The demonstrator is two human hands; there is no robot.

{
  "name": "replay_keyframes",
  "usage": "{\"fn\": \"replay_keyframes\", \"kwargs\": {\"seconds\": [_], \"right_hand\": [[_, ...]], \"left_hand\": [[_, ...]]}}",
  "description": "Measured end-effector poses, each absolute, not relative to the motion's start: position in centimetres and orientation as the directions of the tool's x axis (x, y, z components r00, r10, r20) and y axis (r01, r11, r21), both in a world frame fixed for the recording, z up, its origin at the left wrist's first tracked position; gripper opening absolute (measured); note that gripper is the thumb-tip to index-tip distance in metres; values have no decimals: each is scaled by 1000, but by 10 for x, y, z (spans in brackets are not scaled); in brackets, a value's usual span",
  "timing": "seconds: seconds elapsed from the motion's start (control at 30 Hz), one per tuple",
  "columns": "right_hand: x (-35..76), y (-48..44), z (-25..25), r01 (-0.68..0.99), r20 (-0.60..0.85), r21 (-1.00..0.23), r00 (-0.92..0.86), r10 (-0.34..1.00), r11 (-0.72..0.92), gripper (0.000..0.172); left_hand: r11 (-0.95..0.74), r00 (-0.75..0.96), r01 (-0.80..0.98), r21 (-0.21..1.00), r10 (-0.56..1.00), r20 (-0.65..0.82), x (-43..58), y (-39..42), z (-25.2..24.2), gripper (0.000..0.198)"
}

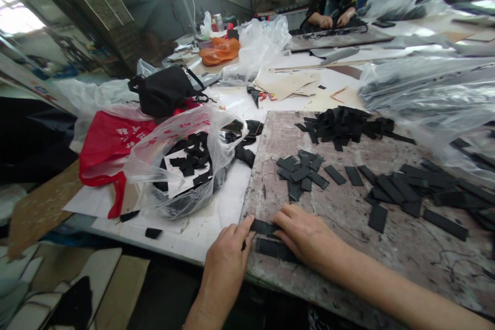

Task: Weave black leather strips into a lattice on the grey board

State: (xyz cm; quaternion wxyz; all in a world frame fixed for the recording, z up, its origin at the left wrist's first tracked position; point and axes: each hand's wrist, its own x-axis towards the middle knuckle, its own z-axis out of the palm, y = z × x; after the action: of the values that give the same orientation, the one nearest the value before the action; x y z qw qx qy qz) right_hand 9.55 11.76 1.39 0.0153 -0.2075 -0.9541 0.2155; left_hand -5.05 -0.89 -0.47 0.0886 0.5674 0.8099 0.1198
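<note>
At the near edge of a worn board (270, 165), both my hands work on a flat black fabric strip (263, 227). My left hand (228, 255) pinches its left end, the index finger along the tip. A small dark bit shows between the left fingers, too small to name. My right hand (303, 232) has its fingers closed on the strip's right end, hiding that part. Just below lies a second black strip (273, 248), partly under my right hand. Beyond my hands is a small pile of short black pieces (299, 170).
Longer black strips (406, 185) lie heaped on the right, with a loose black heap (344, 124) behind. A clear plastic bag (181, 201) of black scraps, a red bag (112, 144) and a black bag (166, 90) stand left. A person (332, 0) works across the table.
</note>
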Motion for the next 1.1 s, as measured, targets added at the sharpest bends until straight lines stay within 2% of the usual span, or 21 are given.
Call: {"fn": "replay_keyframes", "kwargs": {"seconds": [0.47,0.67,0.9,1.0,1.1], "right_hand": [[93,117,18,412,-137,-455,-908,395,790,5],[95,117,18,389,-98,-464,-915,391,795,7],[94,117,19,395,-109,-487,-912,395,779,6],[97,119,20,416,-131,-503,-903,409,758,7],[102,122,22,441,-138,-529,-888,439,725,11]], "left_hand": [[208,-260,913,351,960,106,-63,-14,-16,31],[112,-171,941,318,972,163,-67,-12,-12,34],[106,-177,939,326,965,195,-69,-13,-12,35],[145,-224,892,428,964,140,-73,-15,-11,35],[228,-356,709,668,933,59,-70,-16,-3,35]]}}
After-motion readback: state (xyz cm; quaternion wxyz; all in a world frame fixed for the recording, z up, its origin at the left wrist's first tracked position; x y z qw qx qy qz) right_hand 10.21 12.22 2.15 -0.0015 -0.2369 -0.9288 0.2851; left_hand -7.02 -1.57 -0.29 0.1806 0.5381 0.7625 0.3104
